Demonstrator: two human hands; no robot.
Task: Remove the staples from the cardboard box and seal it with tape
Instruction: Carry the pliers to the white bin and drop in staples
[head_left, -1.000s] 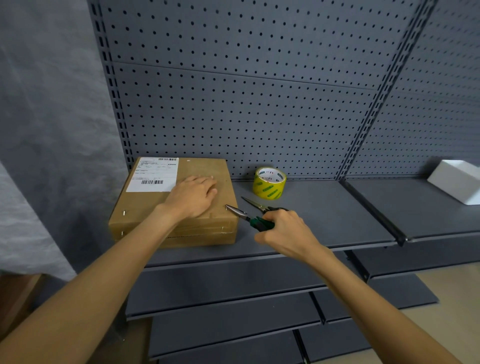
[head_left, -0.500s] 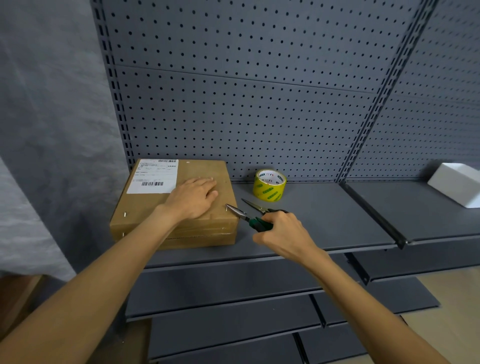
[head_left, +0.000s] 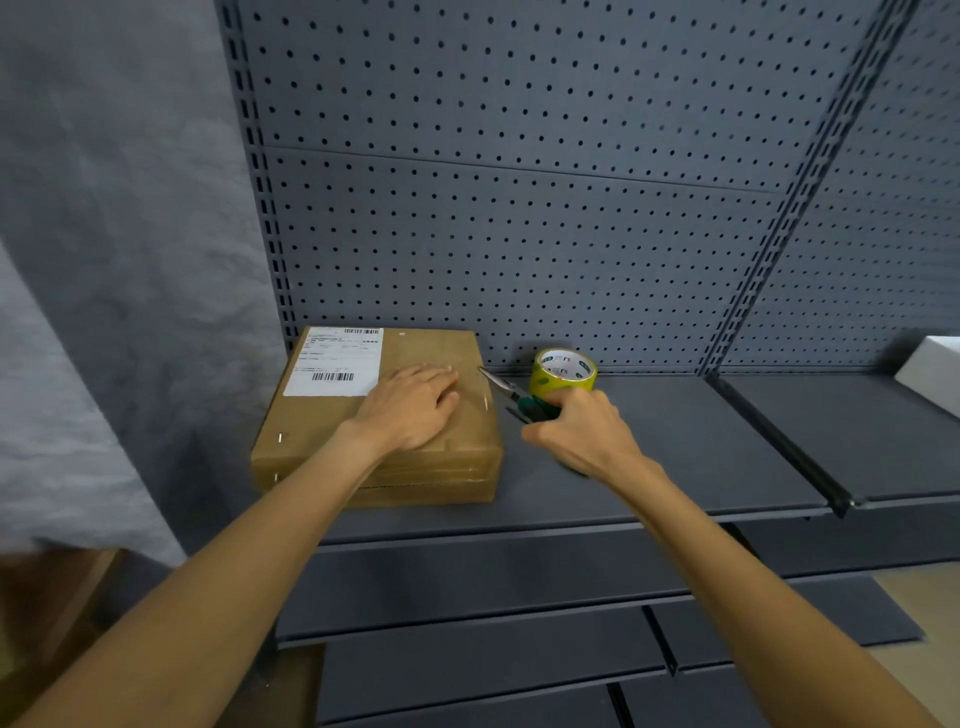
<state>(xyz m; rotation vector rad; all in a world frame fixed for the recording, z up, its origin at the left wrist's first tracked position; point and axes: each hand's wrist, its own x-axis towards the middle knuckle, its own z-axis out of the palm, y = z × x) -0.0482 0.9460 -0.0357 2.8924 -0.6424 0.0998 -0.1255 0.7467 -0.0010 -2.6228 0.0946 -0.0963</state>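
Now the left hand lies flat on the cardboard box on the gray shelf. Beside it, the right hand grips green pliers, hiding part of the yellow tape roll just behind. A white box sits far right.

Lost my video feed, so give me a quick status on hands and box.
Left hand flat on brown cardboard box. Right hand grips green-handled pliers, tips at box edge. Staple still in. Nothing blocking.

Dark grey pegboard shelving, white box at far right.
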